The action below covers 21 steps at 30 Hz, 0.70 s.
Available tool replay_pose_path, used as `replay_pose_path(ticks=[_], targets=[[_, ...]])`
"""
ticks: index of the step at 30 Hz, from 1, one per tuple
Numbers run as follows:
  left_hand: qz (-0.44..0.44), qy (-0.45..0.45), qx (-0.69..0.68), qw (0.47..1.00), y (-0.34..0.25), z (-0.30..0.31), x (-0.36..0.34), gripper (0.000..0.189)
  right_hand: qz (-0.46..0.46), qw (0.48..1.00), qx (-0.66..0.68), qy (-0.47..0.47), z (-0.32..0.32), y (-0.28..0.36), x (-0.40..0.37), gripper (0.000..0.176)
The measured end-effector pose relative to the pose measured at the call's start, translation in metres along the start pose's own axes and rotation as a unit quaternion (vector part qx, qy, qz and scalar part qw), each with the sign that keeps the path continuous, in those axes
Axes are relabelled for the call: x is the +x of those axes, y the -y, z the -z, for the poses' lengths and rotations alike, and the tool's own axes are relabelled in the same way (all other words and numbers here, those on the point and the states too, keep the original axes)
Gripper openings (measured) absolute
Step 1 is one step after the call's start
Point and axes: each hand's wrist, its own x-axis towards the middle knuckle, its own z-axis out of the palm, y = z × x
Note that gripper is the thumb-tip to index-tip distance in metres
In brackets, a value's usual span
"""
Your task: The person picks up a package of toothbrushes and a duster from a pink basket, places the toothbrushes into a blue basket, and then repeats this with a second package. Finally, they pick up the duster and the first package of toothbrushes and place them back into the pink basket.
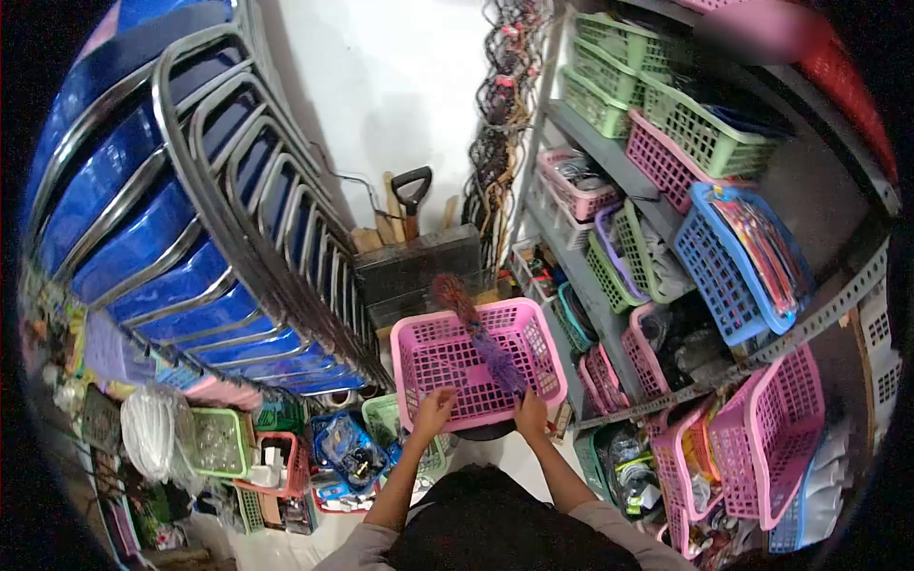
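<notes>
A pink plastic basket [407,352] with lattice walls stands in front of me, low between the chairs and the shelf. My right hand [531,413] is closed on the lower end of a feather duster [492,356], which slants across the basket. Its bristles are purple near my hand and reddish-brown at the far end. Over the basket's near left edge is my left hand [437,409], its fingers apart and nothing visible in them.
Blue stacked chairs [171,257] with metal frames rise at the left. A grey metal shelf [609,162] holds pink, green and blue baskets at the right. Behind the basket are a black-handled tool [412,190] and dark boxes [428,266]. Filled baskets [217,443] sit at lower left.
</notes>
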Motion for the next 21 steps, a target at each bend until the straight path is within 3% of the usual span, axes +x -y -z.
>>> replay_pose_path(ticks=[2, 6, 7, 10, 14, 15, 16, 18, 19, 21], targets=[[-0.015, -0.033, -0.034, 0.999, 0.001, 0.007, -0.003, 0.026, -0.081, 0.994, -0.003, 0.071, 0.001, -0.001, 0.006, 0.029], [0.012, -0.072, -0.052, 0.996, -0.046, 0.030, -0.021, 0.027, -0.093, 0.995, 0.016, 0.028, 0.002, -0.002, 0.013, 0.030], [-0.028, -0.083, -0.073, 0.993, -0.036, 0.032, -0.020, 0.026, -0.107, 0.990, 0.065, 0.057, 0.005, -0.005, 0.017, 0.033], [-0.013, -0.143, -0.103, 0.984, -0.060, 0.039, -0.025, 0.025, -0.110, 0.991, 0.068, 0.045, 0.002, -0.013, 0.022, 0.032], [-0.046, -0.216, -0.133, 0.966, -0.109, 0.049, -0.044, 0.025, -0.021, 0.978, 0.208, -0.011, 0.023, -0.004, 0.045, 0.029], [-0.063, -0.230, -0.146, 0.960, -0.102, 0.048, -0.042, 0.024, 0.036, 0.952, 0.302, -0.044, 0.024, -0.001, 0.054, 0.034], [-0.064, -0.239, -0.146, 0.958, -0.102, 0.048, -0.044, 0.024, 0.044, 0.951, 0.305, -0.041, 0.027, -0.002, 0.061, 0.034], [-0.098, -0.262, -0.132, 0.951, -0.116, 0.049, -0.055, 0.030, 0.064, 0.956, 0.283, 0.041, 0.070, 0.028, 0.074, 0.038], [-0.091, -0.275, -0.140, 0.947, -0.124, 0.048, -0.062, 0.030, 0.031, 0.950, 0.303, 0.063, 0.092, 0.050, 0.076, 0.037], [-0.093, -0.296, -0.134, 0.941, -0.130, 0.045, -0.075, 0.030, 0.073, 0.951, 0.286, 0.096, 0.090, 0.055, 0.080, 0.036]])
